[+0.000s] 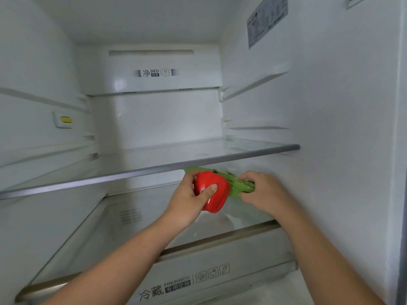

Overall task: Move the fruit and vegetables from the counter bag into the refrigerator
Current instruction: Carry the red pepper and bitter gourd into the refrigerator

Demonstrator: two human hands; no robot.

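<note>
I look into an open white refrigerator. My left hand [189, 194] grips a shiny red bell pepper [214, 194], thumb across its front. My right hand [262, 192] holds a leafy green vegetable [240, 187] by its stalk end; its leaves run left behind the pepper and under the upper shelf edge. Both hands hover just above the lower glass shelf [136, 216], right of its centre. The counter bag is out of view.
An upper glass shelf [154, 168] with a grey front rim spans the fridge just above my hands. Below the lower shelf sits a drawer [220, 260] marked FRESHBOX. The right wall [330, 150] is close to my right forearm.
</note>
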